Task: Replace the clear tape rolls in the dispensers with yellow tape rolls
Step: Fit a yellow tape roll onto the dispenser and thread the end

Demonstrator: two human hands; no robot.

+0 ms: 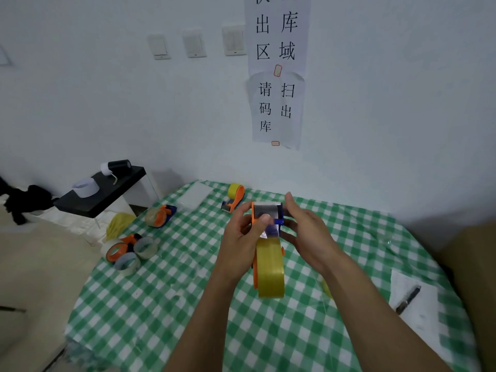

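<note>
The orange dispenser [264, 237] carries a yellow tape roll [269, 267] and is held above the green checked tabletop [161, 304]. The left hand [243, 237] grips its side, thumb pressed on the tape strip near the front. The right hand [308, 232] clasps the other side. Another dispenser with yellow tape [234, 197] stands behind, and loose clear rolls [134, 255] lie at the left edge.

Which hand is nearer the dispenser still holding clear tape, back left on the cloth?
Left. The left hand sits right of that dispenser; the right hand is farther right, beyond the held dispenser.
</note>
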